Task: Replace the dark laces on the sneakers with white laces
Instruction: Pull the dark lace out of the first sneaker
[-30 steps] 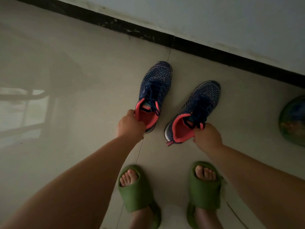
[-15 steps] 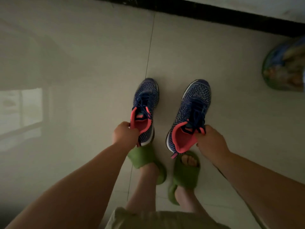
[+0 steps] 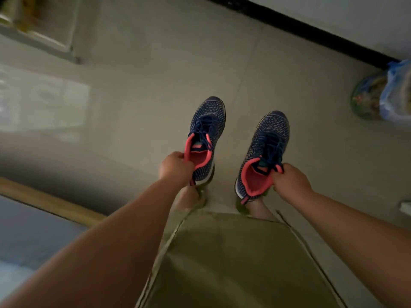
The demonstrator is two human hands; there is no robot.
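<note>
Two navy knit sneakers with pink collars and dark blue laces hang above the tiled floor, toes pointing away from me. My left hand (image 3: 175, 168) grips the left sneaker (image 3: 208, 130) by the heel collar. The right sneaker (image 3: 265, 147) is held at its collar by my right hand (image 3: 291, 184). Both shoes still carry dark laces. No white laces are in view.
My olive shorts (image 3: 233, 258) and feet in green slippers (image 3: 241, 207) are below the shoes. A round bowl under a blue plastic bag (image 3: 382, 98) stands at the right by the black baseboard (image 3: 311, 30). A wooden-edged blue surface (image 3: 33, 230) lies at the lower left.
Both sneakers were lifted off the floor and carried back from the wall. The view has swung, bringing my shorts and the blue surface at the left into sight.
</note>
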